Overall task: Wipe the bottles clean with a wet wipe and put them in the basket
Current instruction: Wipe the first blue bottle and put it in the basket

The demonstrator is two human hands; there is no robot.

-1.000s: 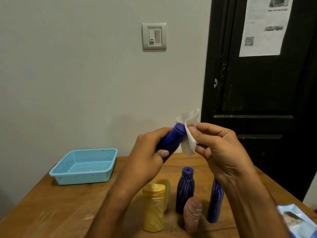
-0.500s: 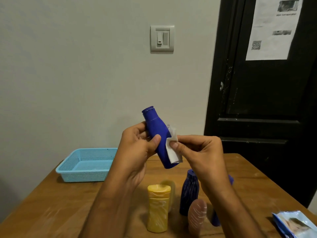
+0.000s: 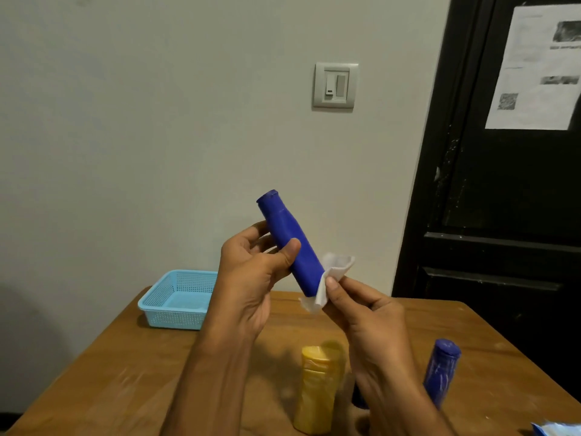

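A pale wall with a light switch (image 3: 335,85) stands behind a wooden table (image 3: 132,376), and a black door (image 3: 503,190) with a printed sheet (image 3: 537,67) taped to it fills the right side. At the far left of the table sits a light-blue basket (image 3: 176,302), partly hidden behind the left wrist; what can be seen of its inside holds no bottle.

Above the table, the left hand (image 3: 248,278) grips a blue bottle (image 3: 292,247) — thumb pressed across the front of its body, fingers curled round the back. The bottle is tilted, its capped end up and to the left, its base down and to the right. The right hand (image 3: 367,313) pinches a white wipe (image 3: 327,281) between thumb and fingers, and the wipe lies against the lower end of the bottle, folded round its right side and base. Part of the wipe sticks up loose behind the bottle.

Below the hands, a yellow bottle (image 3: 317,394) stands upright on the table near the front edge. To its right, beyond the right forearm, a second blue bottle (image 3: 440,372) stands with pale streaks on its body — well apart from the basket. A dark shape shows between these two, mostly hidden by the forearm; what it is cannot be told. At the bottom right corner, the edge of a blue-and-white packet (image 3: 556,429) is just in view.
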